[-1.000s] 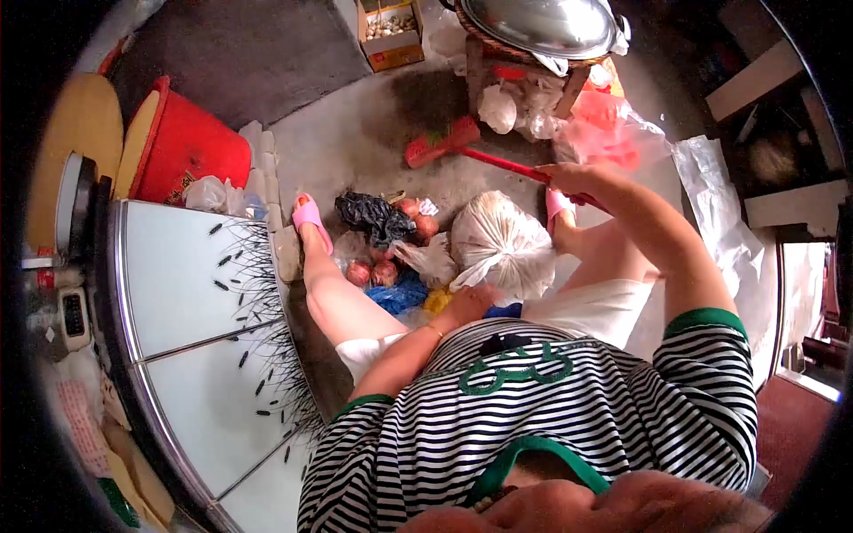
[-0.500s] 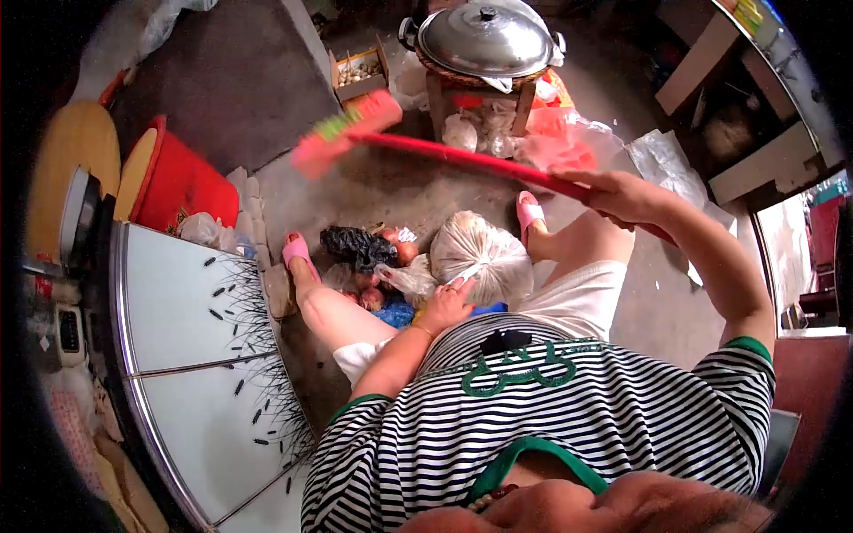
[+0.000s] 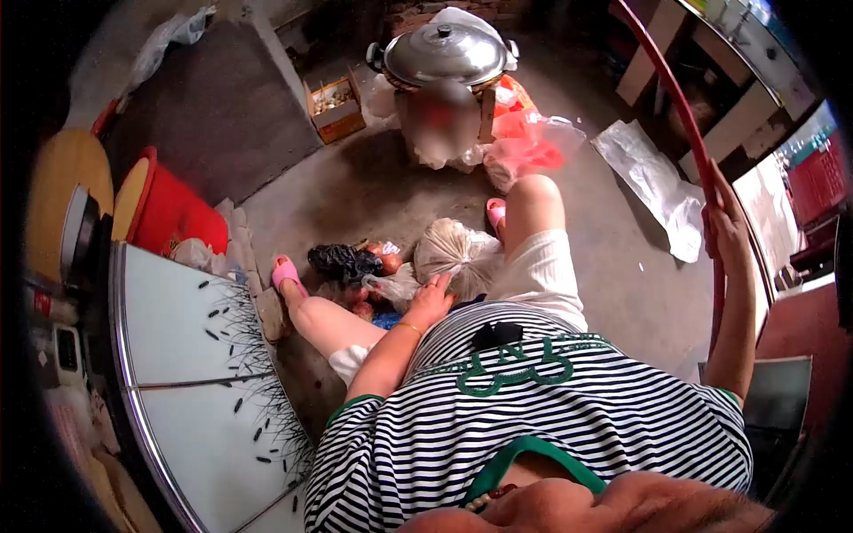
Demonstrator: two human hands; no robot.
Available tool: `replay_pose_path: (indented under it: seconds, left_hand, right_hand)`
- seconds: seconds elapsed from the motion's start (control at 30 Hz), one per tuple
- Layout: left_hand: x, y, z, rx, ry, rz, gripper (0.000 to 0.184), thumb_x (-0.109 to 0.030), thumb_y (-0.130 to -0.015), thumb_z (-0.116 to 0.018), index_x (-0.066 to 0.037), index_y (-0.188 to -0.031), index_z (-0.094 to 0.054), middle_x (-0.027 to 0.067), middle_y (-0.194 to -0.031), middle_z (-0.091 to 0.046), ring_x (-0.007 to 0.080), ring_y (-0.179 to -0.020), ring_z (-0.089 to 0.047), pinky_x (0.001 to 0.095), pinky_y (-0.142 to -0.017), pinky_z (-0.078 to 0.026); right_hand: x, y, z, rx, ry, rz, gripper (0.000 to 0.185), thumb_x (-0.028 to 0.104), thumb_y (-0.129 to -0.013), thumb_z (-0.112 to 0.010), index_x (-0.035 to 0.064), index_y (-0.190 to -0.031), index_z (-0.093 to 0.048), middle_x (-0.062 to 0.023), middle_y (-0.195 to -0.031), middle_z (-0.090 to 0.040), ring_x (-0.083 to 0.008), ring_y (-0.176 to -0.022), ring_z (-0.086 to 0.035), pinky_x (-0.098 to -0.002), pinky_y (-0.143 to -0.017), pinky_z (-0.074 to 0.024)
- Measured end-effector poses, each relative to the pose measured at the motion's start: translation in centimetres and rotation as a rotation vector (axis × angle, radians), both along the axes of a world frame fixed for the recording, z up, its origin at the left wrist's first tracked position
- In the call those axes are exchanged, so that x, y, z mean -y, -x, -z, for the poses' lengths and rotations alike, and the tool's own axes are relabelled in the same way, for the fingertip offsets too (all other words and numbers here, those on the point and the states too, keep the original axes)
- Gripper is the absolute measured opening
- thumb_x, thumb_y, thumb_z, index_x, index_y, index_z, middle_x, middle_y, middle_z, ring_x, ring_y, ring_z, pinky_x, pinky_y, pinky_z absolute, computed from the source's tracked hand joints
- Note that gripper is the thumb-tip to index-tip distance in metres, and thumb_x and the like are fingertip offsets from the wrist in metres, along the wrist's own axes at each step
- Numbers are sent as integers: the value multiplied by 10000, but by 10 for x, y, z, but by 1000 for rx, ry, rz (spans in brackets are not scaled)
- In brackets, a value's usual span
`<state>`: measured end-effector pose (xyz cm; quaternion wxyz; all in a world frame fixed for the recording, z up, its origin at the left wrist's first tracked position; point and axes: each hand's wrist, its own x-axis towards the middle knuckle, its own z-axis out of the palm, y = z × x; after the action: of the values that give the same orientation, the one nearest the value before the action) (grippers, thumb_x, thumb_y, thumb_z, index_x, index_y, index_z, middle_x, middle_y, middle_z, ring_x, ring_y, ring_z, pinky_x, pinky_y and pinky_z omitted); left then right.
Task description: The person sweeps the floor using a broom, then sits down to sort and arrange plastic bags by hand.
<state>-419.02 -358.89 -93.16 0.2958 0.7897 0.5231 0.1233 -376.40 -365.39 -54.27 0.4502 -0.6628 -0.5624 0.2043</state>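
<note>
With a long, slim red pole (image 3: 688, 116) like this, we'd let our right grip (image 3: 730, 229) do the steering. It's closed around the pole out to our right, with the shaft running above and below the fingers, so keep it snug but loose-wristed. The upper end is out of sight, so we'd go slow and mind the shiny silver domed lid (image 3: 446, 55). Our left grip (image 3: 429, 303) is by the knotted whitish plastic bag (image 3: 455, 252); can't tell if its fingers are pinching anything. Low, short moves seem safest.
</note>
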Motion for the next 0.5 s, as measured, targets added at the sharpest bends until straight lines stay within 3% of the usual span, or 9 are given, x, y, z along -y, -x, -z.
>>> replay_pose_path:
  seconds: [0.03,0.13,0.23,0.3,0.5]
  left_hand:
    - [1,1,4,11,-2,-4,532,-273,-798,-554,-78,-1259,-372,161,-1190,-475,368,-1024,-511,434,-866,-419]
    - [2,3,4,86,-7,-45,504,-278,-815,-539,-100,-1256,-372,166,-1234,-442,398,-1003,-515,452,-843,-432]
    - [0,9,13,105,-16,-104,485,-283,-830,-525,-130,-1262,-366,163,-1246,-428,418,-980,-520,464,-830,-438]
    - [-3,10,18,97,2,-145,483,-280,-832,-524,-140,-1265,-361,162,-1246,-428,418,-980,-521,461,-832,-438]
    - [-14,11,29,145,90,-257,506,-265,-843,-523,-64,-1272,-345,212,-1237,-427,379,-1116,-436,413,-924,-385]
  right_hand:
    - [6,-17,20,77,-32,63,537,60,-842,-406,234,-1349,-371,42,-580,-416,-72,-370,-348,-215,-321,-293]
    - [30,-31,63,-6,217,224,512,80,-858,-376,233,-1346,-376,30,-605,-426,-83,-407,-373,-234,-356,-324]
    - [37,-79,161,-19,269,301,493,95,-865,-381,225,-1340,-382,21,-601,-425,-81,-430,-388,-252,-377,-348]
    - [48,-68,195,-167,371,367,507,88,-852,-417,225,-1338,-381,11,-614,-445,-93,-421,-392,-262,-374,-352]
    - [70,-66,323,-257,712,499,548,83,-817,-455,244,-1334,-368,-30,-596,-469,-134,-413,-437,-312,-363,-388]
